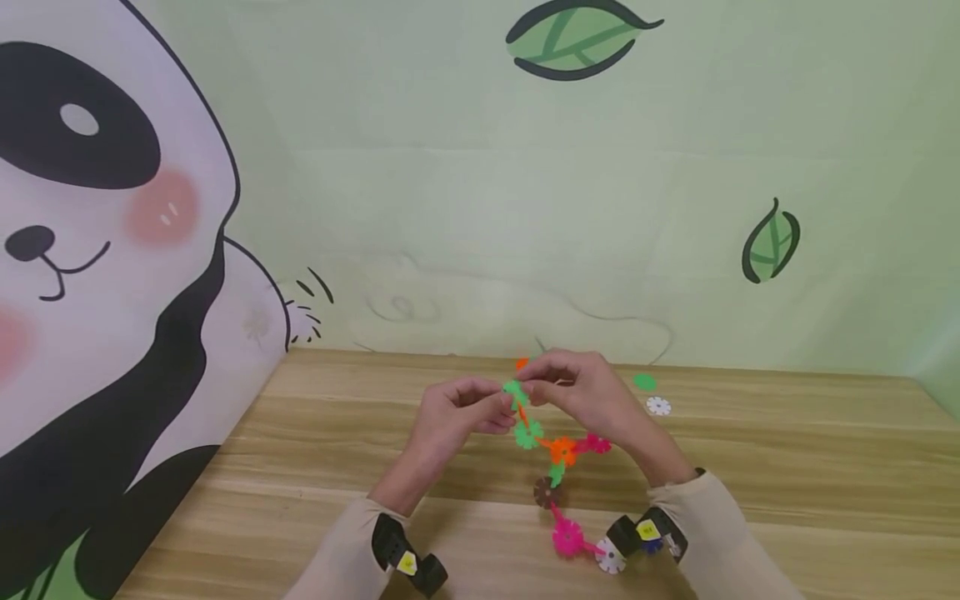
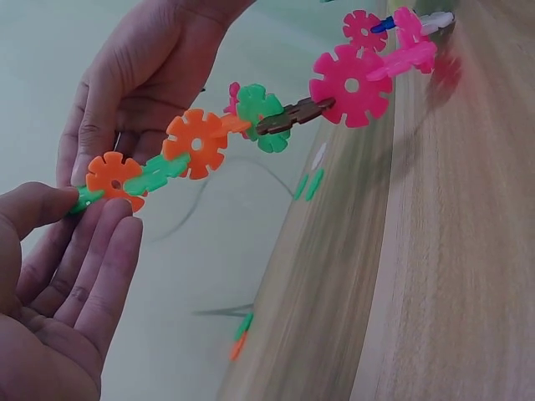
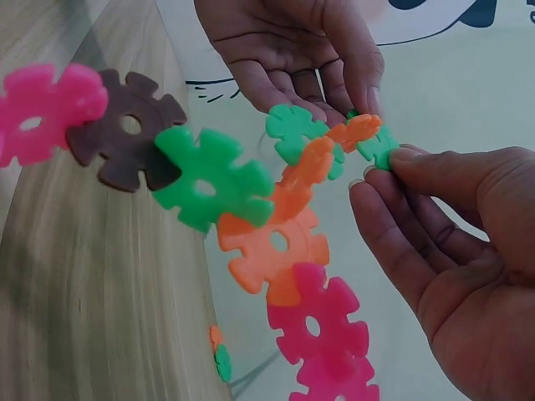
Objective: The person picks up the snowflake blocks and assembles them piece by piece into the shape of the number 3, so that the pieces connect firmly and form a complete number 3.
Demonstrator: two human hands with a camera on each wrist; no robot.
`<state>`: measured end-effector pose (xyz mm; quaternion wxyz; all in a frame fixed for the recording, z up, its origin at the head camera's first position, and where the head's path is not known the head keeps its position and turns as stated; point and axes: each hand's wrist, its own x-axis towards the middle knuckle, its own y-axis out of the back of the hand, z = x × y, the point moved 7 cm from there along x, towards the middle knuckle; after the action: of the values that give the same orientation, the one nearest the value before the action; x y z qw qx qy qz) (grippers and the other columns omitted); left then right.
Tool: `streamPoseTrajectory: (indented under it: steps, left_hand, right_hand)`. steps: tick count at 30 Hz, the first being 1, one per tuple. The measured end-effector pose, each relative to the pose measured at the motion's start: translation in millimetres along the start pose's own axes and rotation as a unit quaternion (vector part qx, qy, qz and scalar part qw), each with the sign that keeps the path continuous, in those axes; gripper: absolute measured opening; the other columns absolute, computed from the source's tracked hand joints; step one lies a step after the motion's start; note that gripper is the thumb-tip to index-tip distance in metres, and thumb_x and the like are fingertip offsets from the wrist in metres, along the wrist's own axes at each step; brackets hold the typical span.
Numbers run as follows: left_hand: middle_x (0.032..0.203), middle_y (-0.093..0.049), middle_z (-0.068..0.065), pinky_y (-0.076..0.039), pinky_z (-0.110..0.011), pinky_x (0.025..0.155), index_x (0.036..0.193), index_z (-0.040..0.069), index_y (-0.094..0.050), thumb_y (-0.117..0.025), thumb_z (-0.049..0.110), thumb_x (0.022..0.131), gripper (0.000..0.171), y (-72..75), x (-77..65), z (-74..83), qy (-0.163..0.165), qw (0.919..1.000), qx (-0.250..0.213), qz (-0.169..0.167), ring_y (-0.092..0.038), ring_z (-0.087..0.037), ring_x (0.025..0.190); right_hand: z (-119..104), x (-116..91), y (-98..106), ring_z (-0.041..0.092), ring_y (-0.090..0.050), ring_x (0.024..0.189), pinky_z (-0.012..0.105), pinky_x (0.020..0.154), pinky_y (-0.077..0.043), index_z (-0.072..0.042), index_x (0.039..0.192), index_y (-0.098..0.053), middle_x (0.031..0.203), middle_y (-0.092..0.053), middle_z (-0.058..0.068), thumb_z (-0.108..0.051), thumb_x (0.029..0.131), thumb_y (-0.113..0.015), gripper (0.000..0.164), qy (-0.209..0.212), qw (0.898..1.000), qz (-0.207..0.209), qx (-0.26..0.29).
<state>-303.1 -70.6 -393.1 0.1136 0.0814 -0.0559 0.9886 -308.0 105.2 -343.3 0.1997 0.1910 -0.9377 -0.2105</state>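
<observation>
A chain of slotted plastic snowflake discs runs between and below the hands, in green, orange, pink, brown, white and blue. My left hand [image 1: 457,408] pinches the green disc [image 1: 514,390] at its upper end between thumb and fingers. From the other side, my right hand [image 1: 581,387] pinches the same end disc. Just below it, an orange disc [image 2: 115,177] slots into the green one. Further along are another orange disc [image 2: 197,144], a brown disc [image 3: 129,129] and a pink disc [image 2: 351,85]. Near the right wrist a white disc [image 1: 611,556] ends the row, a blue piece partly hidden beside it.
Behind the right hand, a loose green disc [image 1: 644,382] and a loose white disc [image 1: 658,406] lie on the wooden table [image 1: 315,500]. An orange disc [image 1: 522,363] shows past the fingers at the back edge. A printed panda backdrop [image 1: 420,208] stands behind the table.
</observation>
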Motion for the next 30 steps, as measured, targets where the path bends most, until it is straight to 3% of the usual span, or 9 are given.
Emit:
streamPoseTrajectory:
  steps: [7, 13, 17, 23, 30]
  left_hand:
    - [0.090, -0.076, -0.015, -0.066, -0.040, 0.079, 0.107, -0.011, -0.073, -0.076, 0.003, 0.096, 0.018, -2.4, 0.2, -0.7, -0.008, 0.9999, -0.008, -0.008, -0.077, -0.021, 0.078]
    - [0.094, -0.076, -0.017, -0.066, -0.039, 0.079, 0.106, -0.010, -0.072, -0.077, 0.003, 0.095, 0.017, -1.2, -0.5, -1.3, 0.000, 1.0000, -0.010, -0.001, -0.077, -0.021, 0.078]
    - [0.093, -0.076, -0.017, -0.066, -0.038, 0.078, 0.107, -0.011, -0.071, -0.076, 0.002, 0.095, 0.017, 0.2, 0.5, -1.1, 0.002, 0.9999, -0.010, -0.005, -0.076, -0.020, 0.078]
    - [0.091, -0.075, -0.014, -0.066, -0.036, 0.077, 0.109, -0.011, -0.070, -0.073, 0.001, 0.095, 0.018, 3.5, 0.1, -0.3, 0.002, 0.9999, -0.010, -0.006, -0.075, -0.020, 0.077]
    - [0.090, -0.074, -0.013, -0.066, -0.037, 0.077, 0.107, -0.011, -0.070, -0.072, -0.001, 0.094, 0.017, 6.4, 1.3, -3.4, 0.005, 0.9999, -0.014, -0.001, -0.074, -0.020, 0.076]
  right_hand:
    - [1, 1, 20, 0.022, -0.076, 0.100, 0.048, 0.096, -0.061, -0.003, 0.118, -0.076, 0.114, -0.077, 0.009, -0.011, 0.103, -0.072, 0.018, 0.002, 1.000, 0.018, 0.017]
    - [8, 11, 43, 0.022, -0.075, 0.099, 0.041, 0.093, -0.061, -0.003, 0.118, -0.076, 0.113, -0.076, 0.011, -0.015, 0.104, -0.072, 0.019, -0.005, 0.999, 0.040, -0.023]
    - [17, 22, 54, 0.023, -0.075, 0.100, 0.043, 0.095, -0.060, -0.004, 0.120, -0.075, 0.114, -0.077, 0.009, -0.017, 0.105, -0.071, 0.020, -0.026, 0.998, 0.044, -0.047]
    - [39, 40, 56, 0.030, -0.075, 0.101, 0.054, 0.098, -0.058, 0.002, 0.123, -0.072, 0.116, -0.075, 0.015, -0.012, 0.105, -0.069, 0.023, -0.039, 0.997, 0.026, -0.065]
    - [78, 60, 48, 0.037, -0.069, 0.111, 0.049, 0.093, -0.061, 0.007, 0.120, -0.072, 0.113, -0.074, 0.016, -0.005, 0.102, -0.070, 0.021, -0.065, 0.993, 0.010, -0.096]
